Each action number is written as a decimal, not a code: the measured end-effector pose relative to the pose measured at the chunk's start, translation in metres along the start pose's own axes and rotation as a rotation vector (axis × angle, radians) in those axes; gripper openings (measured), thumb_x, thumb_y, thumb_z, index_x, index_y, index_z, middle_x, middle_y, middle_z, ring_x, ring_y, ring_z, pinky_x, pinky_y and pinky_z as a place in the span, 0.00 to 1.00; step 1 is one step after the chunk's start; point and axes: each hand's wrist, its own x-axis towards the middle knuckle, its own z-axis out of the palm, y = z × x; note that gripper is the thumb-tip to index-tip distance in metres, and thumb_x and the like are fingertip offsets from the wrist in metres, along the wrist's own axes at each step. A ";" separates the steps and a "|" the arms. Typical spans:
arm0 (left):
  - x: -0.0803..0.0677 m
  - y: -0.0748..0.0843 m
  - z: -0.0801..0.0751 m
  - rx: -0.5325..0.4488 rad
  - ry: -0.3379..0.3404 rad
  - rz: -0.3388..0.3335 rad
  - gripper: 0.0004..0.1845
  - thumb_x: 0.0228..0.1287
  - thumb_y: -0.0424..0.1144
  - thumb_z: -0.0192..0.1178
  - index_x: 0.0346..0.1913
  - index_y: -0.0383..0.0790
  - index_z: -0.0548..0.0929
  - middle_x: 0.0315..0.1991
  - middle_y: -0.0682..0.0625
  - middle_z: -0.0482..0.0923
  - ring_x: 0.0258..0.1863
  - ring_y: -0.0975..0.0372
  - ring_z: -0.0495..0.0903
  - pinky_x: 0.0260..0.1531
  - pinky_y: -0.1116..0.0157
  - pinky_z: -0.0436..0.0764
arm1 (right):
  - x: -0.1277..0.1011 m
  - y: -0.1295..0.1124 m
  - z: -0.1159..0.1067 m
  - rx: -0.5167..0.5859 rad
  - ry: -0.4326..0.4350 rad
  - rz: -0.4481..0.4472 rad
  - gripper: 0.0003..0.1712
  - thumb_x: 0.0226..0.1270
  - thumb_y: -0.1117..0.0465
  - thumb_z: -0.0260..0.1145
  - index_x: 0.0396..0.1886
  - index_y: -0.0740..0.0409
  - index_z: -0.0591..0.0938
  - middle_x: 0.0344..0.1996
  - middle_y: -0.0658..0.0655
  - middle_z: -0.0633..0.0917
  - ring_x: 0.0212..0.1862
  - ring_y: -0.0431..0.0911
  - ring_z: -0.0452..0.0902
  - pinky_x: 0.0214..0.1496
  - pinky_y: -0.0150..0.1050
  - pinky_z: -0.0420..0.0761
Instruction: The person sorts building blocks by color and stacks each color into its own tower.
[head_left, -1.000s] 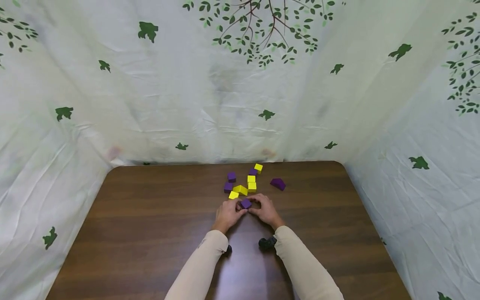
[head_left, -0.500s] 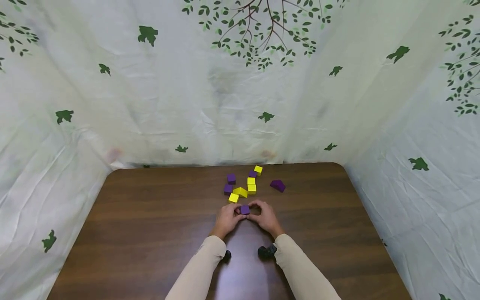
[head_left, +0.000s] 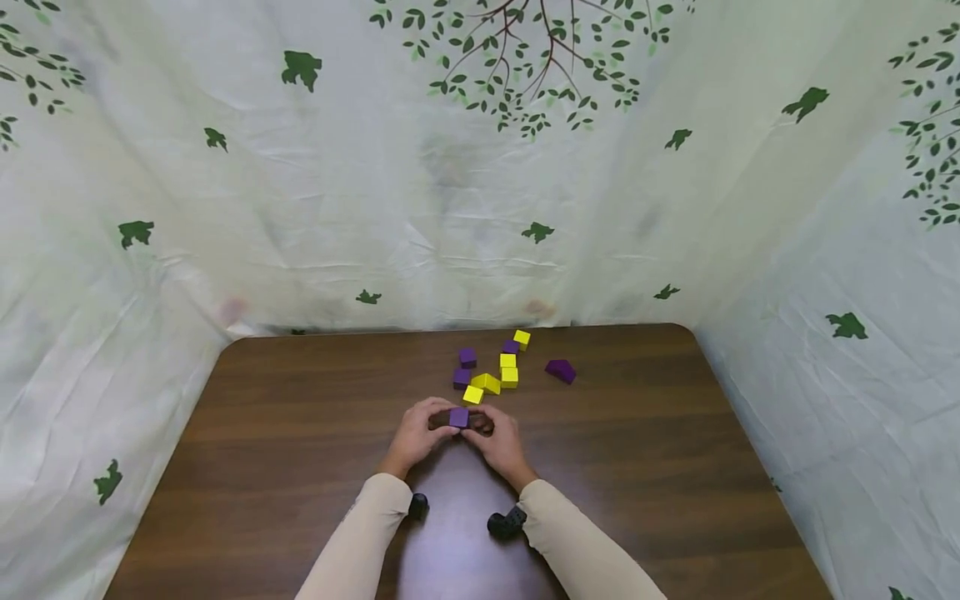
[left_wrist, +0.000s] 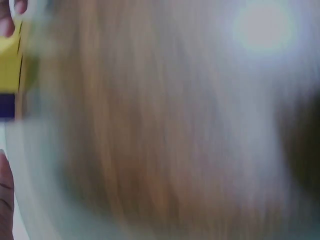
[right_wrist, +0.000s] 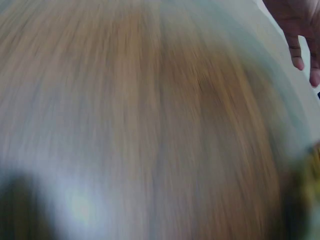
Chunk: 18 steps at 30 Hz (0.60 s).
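Both hands meet over the brown table (head_left: 300, 433), near its middle. The left hand (head_left: 415, 433) and right hand (head_left: 498, 440) hold one purple block (head_left: 458, 417) between them, fingers of each curled in and pinching it from either side. The block sits just above or on the table surface; which of the two cannot be told. Just beyond the hands lies a loose cluster: a yellow block (head_left: 472, 394) nearest the held piece, a yellow wedge-like piece (head_left: 487, 382), two stacked yellow cubes (head_left: 508, 370), purple cubes (head_left: 465, 367) to the left of these, and a further yellow cube (head_left: 522, 338) at the far end. A larger purple block (head_left: 561, 370) lies apart, to the right. Both wrist views are blurred; only table grain and fingertips show. A leaf-print cloth (head_left: 450, 208) surrounds the table
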 end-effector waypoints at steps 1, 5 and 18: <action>-0.001 -0.004 -0.004 -0.010 0.003 -0.016 0.17 0.50 0.34 0.73 0.46 0.38 0.86 0.44 0.47 0.83 0.42 0.55 0.80 0.40 0.60 0.79 | 0.001 -0.002 0.005 -0.004 -0.004 -0.008 0.19 0.54 0.66 0.74 0.48 0.63 0.82 0.31 0.58 0.85 0.33 0.45 0.80 0.37 0.35 0.79; -0.007 -0.015 -0.019 -0.049 0.032 -0.080 0.18 0.50 0.32 0.72 0.47 0.39 0.86 0.43 0.44 0.84 0.39 0.54 0.82 0.38 0.59 0.81 | 0.008 -0.008 0.023 -0.017 -0.034 -0.030 0.19 0.55 0.67 0.74 0.48 0.63 0.83 0.29 0.58 0.85 0.31 0.43 0.79 0.35 0.32 0.78; -0.021 -0.041 -0.038 -0.067 0.152 -0.189 0.18 0.50 0.30 0.73 0.47 0.35 0.86 0.38 0.40 0.84 0.36 0.52 0.81 0.37 0.61 0.80 | 0.030 -0.016 0.056 -0.128 -0.147 -0.017 0.19 0.56 0.63 0.74 0.48 0.59 0.84 0.36 0.55 0.84 0.37 0.44 0.77 0.40 0.33 0.76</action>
